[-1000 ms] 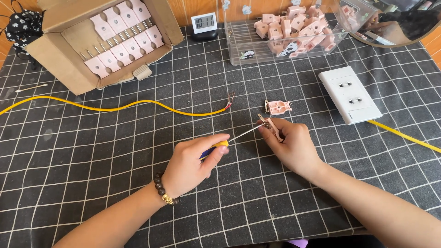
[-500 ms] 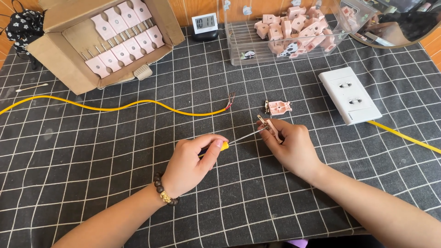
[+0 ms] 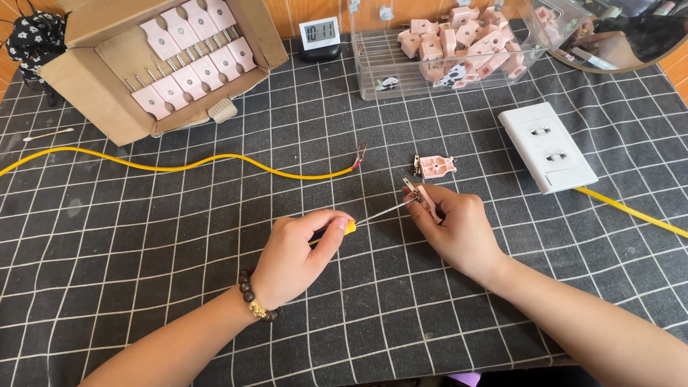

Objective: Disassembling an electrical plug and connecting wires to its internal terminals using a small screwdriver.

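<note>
While the left hand (image 3: 297, 254) grips a yellow-handled screwdriver (image 3: 373, 215), its tip meets the small pink plug half (image 3: 423, 199) pinched in the right hand (image 3: 459, 229). Judging by the other pink plug half (image 3: 435, 166) lying apart just beyond, and the yellow cable's bare end (image 3: 358, 154) unattached to its left, wiring and closing seem left.

A white socket plate (image 3: 547, 146) lies on the black checked mat (image 3: 143, 244). Beyond it stands a clear plastic bin (image 3: 459, 44) of pink plug parts; left of that bin sits a small digital clock (image 3: 319, 34). Far to the plate's left, an open cardboard box (image 3: 154, 61) holds rows of pink plugs. A yellow cable (image 3: 179, 166) snakes across the mat left of the plate.
</note>
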